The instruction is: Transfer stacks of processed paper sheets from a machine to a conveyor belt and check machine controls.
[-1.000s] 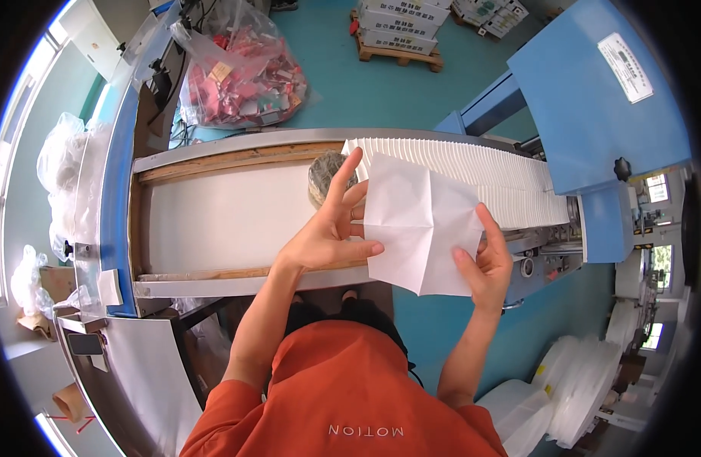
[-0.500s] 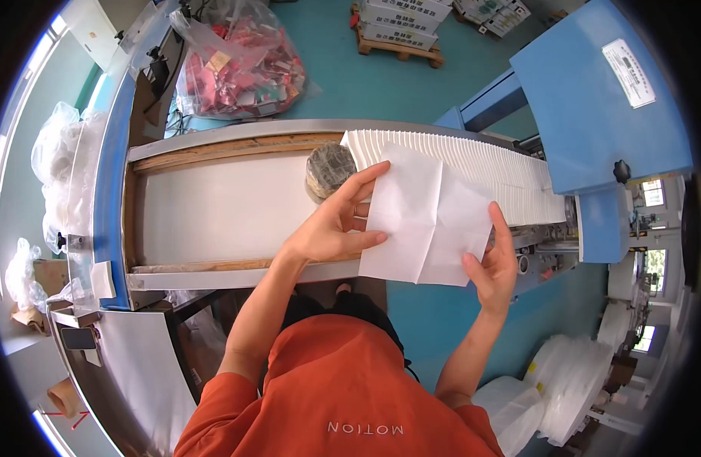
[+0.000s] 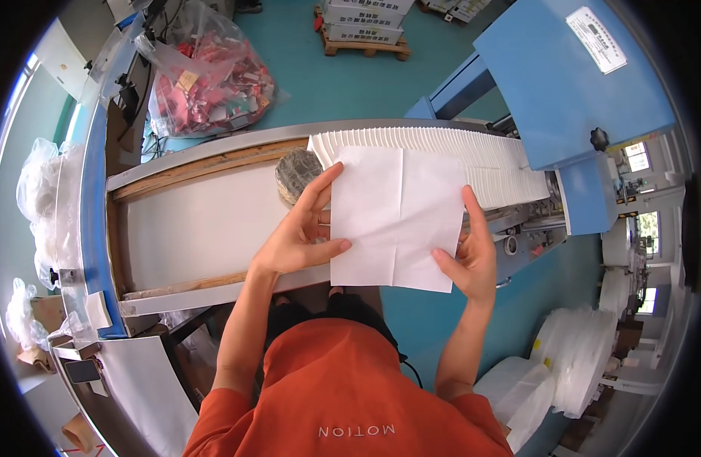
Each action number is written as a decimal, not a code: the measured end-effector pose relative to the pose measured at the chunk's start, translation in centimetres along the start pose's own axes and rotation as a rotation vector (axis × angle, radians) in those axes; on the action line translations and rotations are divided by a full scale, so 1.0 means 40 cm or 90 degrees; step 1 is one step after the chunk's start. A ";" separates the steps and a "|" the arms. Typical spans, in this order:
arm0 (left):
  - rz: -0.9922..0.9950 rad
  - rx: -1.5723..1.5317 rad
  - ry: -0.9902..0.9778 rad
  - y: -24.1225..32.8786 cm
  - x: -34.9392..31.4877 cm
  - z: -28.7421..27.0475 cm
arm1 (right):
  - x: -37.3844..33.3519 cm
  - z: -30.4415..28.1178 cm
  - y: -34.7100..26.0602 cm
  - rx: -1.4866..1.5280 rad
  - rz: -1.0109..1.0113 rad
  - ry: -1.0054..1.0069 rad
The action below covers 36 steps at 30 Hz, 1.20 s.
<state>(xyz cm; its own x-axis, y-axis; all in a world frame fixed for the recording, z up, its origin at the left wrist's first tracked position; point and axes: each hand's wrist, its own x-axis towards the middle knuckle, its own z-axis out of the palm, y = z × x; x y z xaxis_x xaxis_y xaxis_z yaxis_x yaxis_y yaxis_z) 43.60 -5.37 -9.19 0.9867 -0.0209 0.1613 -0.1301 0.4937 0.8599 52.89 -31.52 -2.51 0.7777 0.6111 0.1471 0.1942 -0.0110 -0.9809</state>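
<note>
A thin white paper napkin (image 3: 396,221), opened out to a square with a crosswise and a lengthwise crease, is held up before me above the machine's near edge. My left hand (image 3: 297,236) pinches its left edge, the thumb in front and the fingers partly behind. On the opposite edge, my right hand (image 3: 474,259) grips it the same way. Behind the napkin stands a long row of folded white napkins (image 3: 434,145), packed upright side by side. At the row's left end a round grey, tape-wrapped weight (image 3: 297,174) rests against it, close to my left fingers.
A long trough (image 3: 206,221) with wooden side rails runs across in front of me. To the right rises a blue machine housing (image 3: 563,91) with a black knob. A clear bag of red scraps (image 3: 213,84) lies beyond, near stacked boxes (image 3: 363,19) on a pallet. White rolls (image 3: 575,358) stand lower right.
The napkin has turned from a tilt to nearly level and is spread flatter between both hands. My view has shifted slightly, so the surroundings sit farther left. Both hands keep their hold.
</note>
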 end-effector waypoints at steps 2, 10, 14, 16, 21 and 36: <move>-0.001 -0.008 -0.012 0.002 0.000 0.002 | -0.008 -0.008 0.008 -0.016 -0.012 -0.005; 0.036 0.069 0.019 -0.010 -0.007 -0.012 | -0.013 -0.009 0.013 -0.003 -0.003 -0.008; 0.012 0.062 0.009 0.000 -0.008 -0.011 | -0.006 -0.028 0.005 -0.118 -0.050 -0.087; 0.021 0.081 0.008 0.000 -0.010 -0.017 | -0.003 -0.041 0.010 -0.135 -0.045 -0.118; 0.034 0.112 0.010 0.019 -0.017 -0.012 | 0.006 -0.007 0.002 -0.047 -0.011 -0.070; 0.056 0.098 -0.008 0.001 -0.020 -0.027 | 0.016 0.003 -0.014 -0.110 0.010 -0.070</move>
<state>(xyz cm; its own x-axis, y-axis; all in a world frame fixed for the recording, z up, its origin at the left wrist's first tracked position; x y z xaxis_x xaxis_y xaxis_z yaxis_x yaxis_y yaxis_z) 42.93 -4.39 -9.80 0.9697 0.0049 0.2442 -0.2301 0.3547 0.9062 53.19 -31.03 -1.88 0.7138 0.6920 0.1076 0.2890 -0.1511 -0.9453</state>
